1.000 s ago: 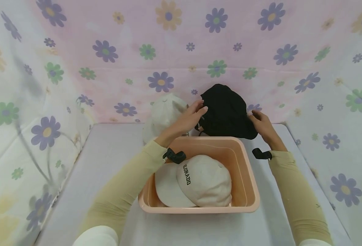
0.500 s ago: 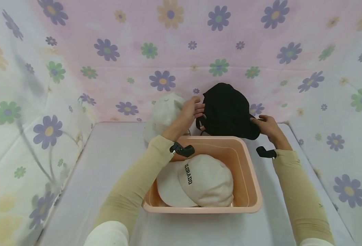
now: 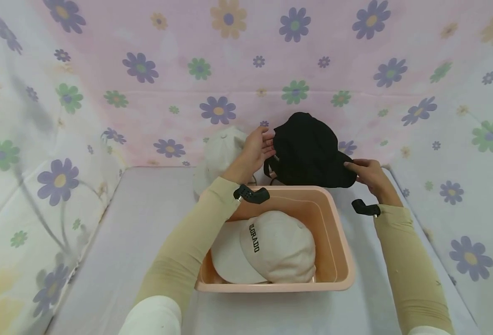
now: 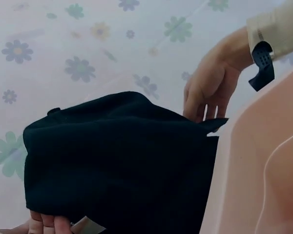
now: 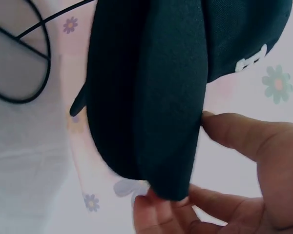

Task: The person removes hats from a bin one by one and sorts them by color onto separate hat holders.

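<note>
The black cap (image 3: 307,151) is held up between the two hands, off the table (image 3: 146,218), just beyond the far rim of the pink tub (image 3: 338,242). The right hand (image 3: 365,172) pinches the brim at its edge, thumb on one face and fingers curled under the other (the right wrist view shows this plainly, with the brim seen end-on). The left hand (image 3: 256,149) grasps the opposite side of the crown, fingertips tucked under the fabric near the back strap.

The likeliest trouble I can judge from this: the grip is a light one on soft cloth, at two edges only. If either hand loosens, the cap would swing from the other and could fold or drop onto the table short of the tub, or catch on the tub's far rim, which lies directly beneath it. The brim could also be bent if the right hand squeezes harder.

Just behind the left hand a white cap (image 3: 221,153) stands against the flowered backdrop (image 3: 229,60); a sideways move of that hand could knock it over. Nearer the person than both hands, inside the tub, lies a beige cap (image 3: 280,249) with dark lettering, filling much of the floor, so a second cap may sit askew on it.
</note>
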Tool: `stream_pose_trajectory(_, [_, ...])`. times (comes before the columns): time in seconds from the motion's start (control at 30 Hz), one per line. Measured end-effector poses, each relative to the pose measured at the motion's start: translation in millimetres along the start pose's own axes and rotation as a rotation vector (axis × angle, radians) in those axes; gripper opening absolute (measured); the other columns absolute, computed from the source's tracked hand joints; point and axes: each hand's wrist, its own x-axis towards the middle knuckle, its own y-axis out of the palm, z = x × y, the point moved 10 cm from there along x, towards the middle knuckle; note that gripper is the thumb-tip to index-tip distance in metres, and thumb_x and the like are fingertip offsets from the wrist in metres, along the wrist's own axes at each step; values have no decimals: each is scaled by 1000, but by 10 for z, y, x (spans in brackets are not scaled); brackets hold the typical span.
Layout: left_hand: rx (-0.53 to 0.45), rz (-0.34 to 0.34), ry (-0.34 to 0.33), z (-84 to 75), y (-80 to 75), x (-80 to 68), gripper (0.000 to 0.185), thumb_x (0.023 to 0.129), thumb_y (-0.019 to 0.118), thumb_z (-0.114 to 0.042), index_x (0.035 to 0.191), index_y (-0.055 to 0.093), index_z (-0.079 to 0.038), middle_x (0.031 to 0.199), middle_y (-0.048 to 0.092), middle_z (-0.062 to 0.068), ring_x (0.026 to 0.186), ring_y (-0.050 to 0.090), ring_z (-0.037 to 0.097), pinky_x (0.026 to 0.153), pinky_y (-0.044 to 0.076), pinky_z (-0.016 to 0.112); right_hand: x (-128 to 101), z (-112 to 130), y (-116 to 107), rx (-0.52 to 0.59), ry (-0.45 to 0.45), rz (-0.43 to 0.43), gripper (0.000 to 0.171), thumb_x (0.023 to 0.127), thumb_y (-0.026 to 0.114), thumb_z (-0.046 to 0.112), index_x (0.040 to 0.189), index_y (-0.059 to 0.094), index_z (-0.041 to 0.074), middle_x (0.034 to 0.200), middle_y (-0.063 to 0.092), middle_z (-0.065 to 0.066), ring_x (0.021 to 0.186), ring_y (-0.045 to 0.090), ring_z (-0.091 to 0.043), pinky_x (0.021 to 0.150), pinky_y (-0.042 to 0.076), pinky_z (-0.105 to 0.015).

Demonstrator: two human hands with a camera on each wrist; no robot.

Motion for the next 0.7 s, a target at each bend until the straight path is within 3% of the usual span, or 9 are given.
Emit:
stream_pose_trajectory(0.17, [31,-15,-50,50,-33,60,29,105,48,-30,93,55,-5,77,56,4,78,55,20,78,44,32,29,85,-38,36,-64,-27,77,104,54,38,159,23,-4,156,34,-28,114,54,-15,112,43,-41])
stream_pose_trajectory(0.3, [21,6,-28,34,-25,93,30,104,52,-29,84,57,-9,75,59,3,77,58,19,79,47,31,13,109,18,101,-84,16,84,102,60,36,162,13,1,159,29,-26,107,55,-5,101,52,-28])
stream_pose_trajectory(0.4, [23,11,30,-21,-20,101,23,100,61,-27,99,66,-5,87,67,6,88,64,20,95,52,34,-3,103,75,131,-86,65,88,102,62,34,163,6,4,162,26,-27,109,56,-6,100,53,-27])
stream_pose_trajectory(0.5, [70,18,85,-70,-8,78,39,94,72,-28,122,66,-1,112,71,11,105,67,23,108,48,39,3,97,96,135,-84,85,89,102,62,32,164,4,6,164,24,-26,118,55,-14,93,54,-20])
stream_pose_trajectory(0.6, [169,57,125,-82,39,40,57,90,78,-32,132,60,3,130,66,12,116,65,23,109,48,37,24,105,62,106,-83,62,90,101,64,30,164,4,6,164,24,-26,131,49,-28,88,55,-16])
stream_pose_trajectory(0.7, [281,74,157,-81,57,18,67,88,80,-36,138,53,2,137,60,13,123,60,25,112,45,38,21,163,2,51,-93,4,93,99,68,30,164,7,5,162,28,-27,133,47,-34,99,54,-28])
